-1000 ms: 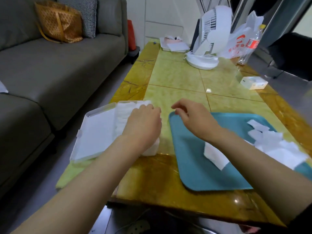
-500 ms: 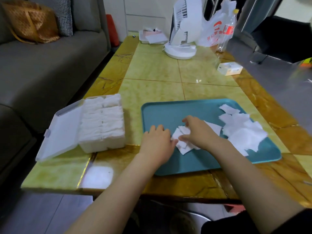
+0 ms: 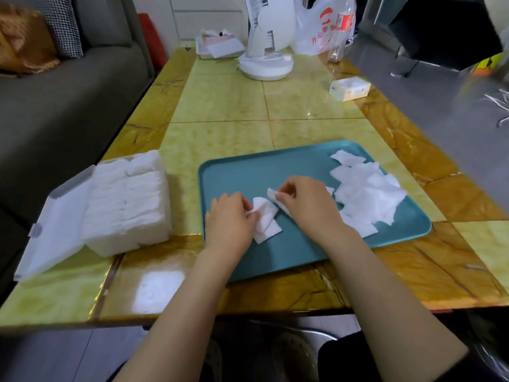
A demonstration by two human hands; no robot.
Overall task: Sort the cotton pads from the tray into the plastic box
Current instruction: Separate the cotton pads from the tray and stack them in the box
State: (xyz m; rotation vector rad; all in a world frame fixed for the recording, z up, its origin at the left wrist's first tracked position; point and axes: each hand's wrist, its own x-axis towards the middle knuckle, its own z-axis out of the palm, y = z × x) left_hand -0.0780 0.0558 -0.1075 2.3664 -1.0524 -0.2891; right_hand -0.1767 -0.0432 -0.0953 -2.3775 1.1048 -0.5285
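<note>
Your left hand (image 3: 230,220) pinches a few pads (image 3: 265,221) on the tray (image 3: 289,249), your right hand (image 3: 311,206) seemingly pinching another pad (image 3: 272,193) just beside them, the pile (image 3: 366,191) at the tray's right, the open box (image 3: 126,205) left of it.

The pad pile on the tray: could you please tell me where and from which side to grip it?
Probably pinch the pile at its near-left edge, from above, fingers sliding flat along the tray. The pads lie thin, flat and overlapping, with no upright side, and that edge is nearest the right hand.
</note>
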